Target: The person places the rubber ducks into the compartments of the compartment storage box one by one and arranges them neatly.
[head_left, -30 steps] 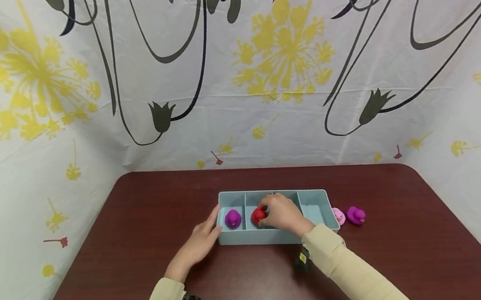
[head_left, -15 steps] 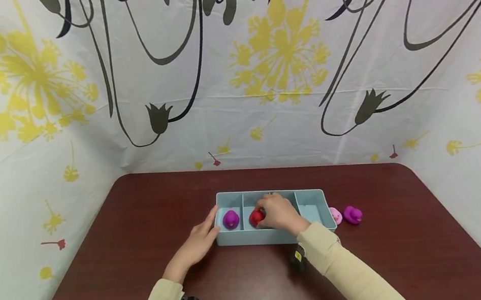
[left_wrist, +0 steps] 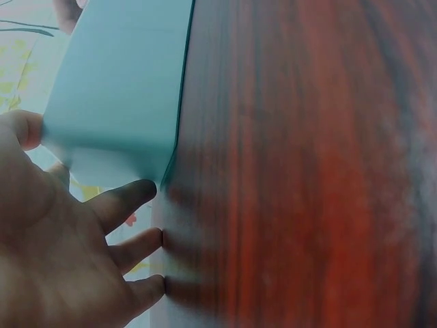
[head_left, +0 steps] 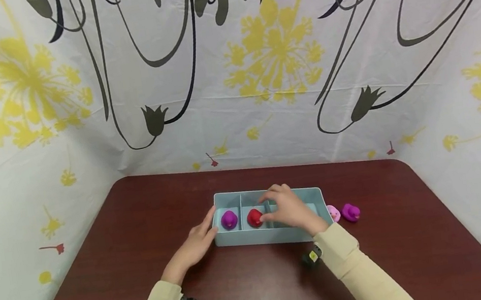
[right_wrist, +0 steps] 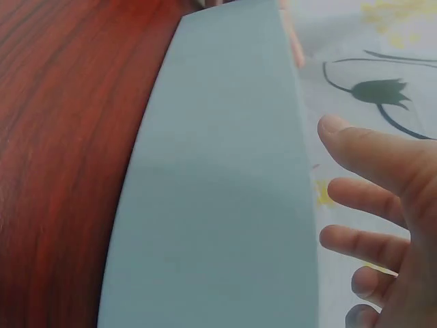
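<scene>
In the head view, a pale blue divided box (head_left: 262, 236) stands on the table. A purple rubber duck (head_left: 229, 219) sits in its leftmost compartment, a red rubber duck (head_left: 254, 217) in the one beside it. My left hand (head_left: 194, 243) touches the box's left end; the left wrist view shows its spread fingers around the box's end wall (left_wrist: 116, 160). Over the box, my right hand (head_left: 292, 208) has thumb and fingers apart, just right of the red duck, holding nothing. The right wrist view shows that hand (right_wrist: 389, 205) above the box's long side wall (right_wrist: 212, 171).
Just right of the box, a pink duck (head_left: 333, 213) and another purple duck (head_left: 351, 212) lie on the dark red-brown table (head_left: 250, 287). A white patterned cloth (head_left: 212, 82) hangs behind and beside the table.
My right hand has let go of the red duck and drawn back to the right, its fingers spreading. The red duck stays in its compartment. My left hand keeps its place on the box.
</scene>
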Demonstrator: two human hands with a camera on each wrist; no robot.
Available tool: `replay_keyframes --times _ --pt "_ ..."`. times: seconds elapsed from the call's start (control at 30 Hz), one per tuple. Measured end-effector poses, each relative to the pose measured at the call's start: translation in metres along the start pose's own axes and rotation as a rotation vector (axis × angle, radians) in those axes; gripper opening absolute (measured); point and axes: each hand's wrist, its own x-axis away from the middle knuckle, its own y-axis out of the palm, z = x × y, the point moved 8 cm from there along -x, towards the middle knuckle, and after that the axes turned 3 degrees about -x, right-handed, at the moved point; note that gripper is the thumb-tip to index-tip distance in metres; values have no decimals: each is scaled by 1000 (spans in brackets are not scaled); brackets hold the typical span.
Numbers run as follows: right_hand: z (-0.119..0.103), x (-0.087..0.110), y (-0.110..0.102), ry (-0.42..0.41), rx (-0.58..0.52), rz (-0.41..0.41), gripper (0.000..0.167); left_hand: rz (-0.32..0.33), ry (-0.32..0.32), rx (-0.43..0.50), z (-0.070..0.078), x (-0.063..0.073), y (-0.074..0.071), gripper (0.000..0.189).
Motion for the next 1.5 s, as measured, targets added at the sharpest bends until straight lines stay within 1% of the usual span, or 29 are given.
replay_keyframes --times 0.13,0.23,0.47,0.6,0.73,0.97,1.17,1.5 --pt "-1 5 -11 -26 -16 9 38 4 -2 2 0 1 -2 59" --pt "3 8 -16 -24 -23 13 36 6 -2 4 0 1 -2 59" --pt "14 17 -29 -34 -40 55 33 1 -5 1 -1 0 0 59" --pt "20 23 -39 -2 -39 63 30 0 5 -10 -1 0 1 59" --pt "30 27 -47 40 -40 69 28 -3 7 0 -1 -1 0 59" --pt "42 35 -55 58 -42 87 27 -5 11 0 -1 0 0 58" --pt "54 45 -64 64 -34 106 30 -16 4 -5 -1 0 1 59" --pt "79 61 -81 125 -10 141 29 -27 0 0 0 0 0 58"
